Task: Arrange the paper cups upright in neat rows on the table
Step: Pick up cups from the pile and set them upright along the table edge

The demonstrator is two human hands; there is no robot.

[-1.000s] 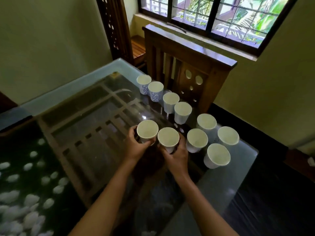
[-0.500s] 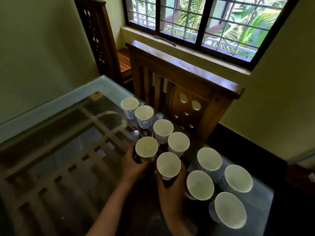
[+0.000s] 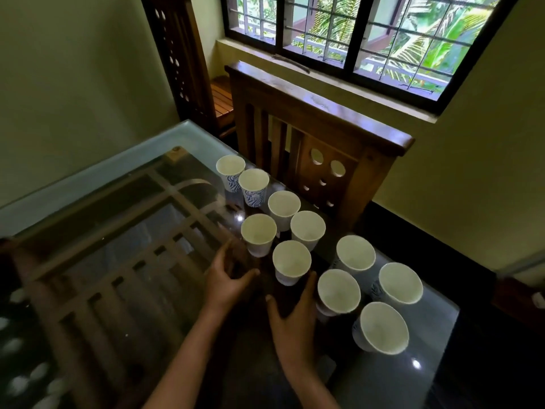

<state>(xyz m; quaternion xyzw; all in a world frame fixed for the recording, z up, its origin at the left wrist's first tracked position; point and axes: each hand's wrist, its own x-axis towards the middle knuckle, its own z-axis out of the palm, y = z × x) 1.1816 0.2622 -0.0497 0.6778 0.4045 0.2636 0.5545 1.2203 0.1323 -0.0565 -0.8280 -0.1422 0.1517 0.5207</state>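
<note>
Several white paper cups with blue patterns stand upright on the glass table (image 3: pixel 124 160). A back row (image 3: pixel 283 206) runs along the far edge. Two cups stand in front of it: one (image 3: pixel 258 235) on the left, one (image 3: pixel 291 261) on the right. A loose group of cups (image 3: pixel 380 293) stands at the right end. My left hand (image 3: pixel 227 276) is open just below the left front cup, fingers apart, holding nothing. My right hand (image 3: pixel 292 323) is open below the right front cup, close to its base.
A wooden chair back (image 3: pixel 321 128) stands right behind the far table edge, next to the cups. A second chair (image 3: pixel 180 54) stands in the far corner. The table's right edge (image 3: pixel 448 335) lies close to the cup group. A window (image 3: pixel 354 33) is above.
Both hands have let go of the two front cups and drawn back toward me. The two cups now stand close to the back row. The camera has tilted up.
</note>
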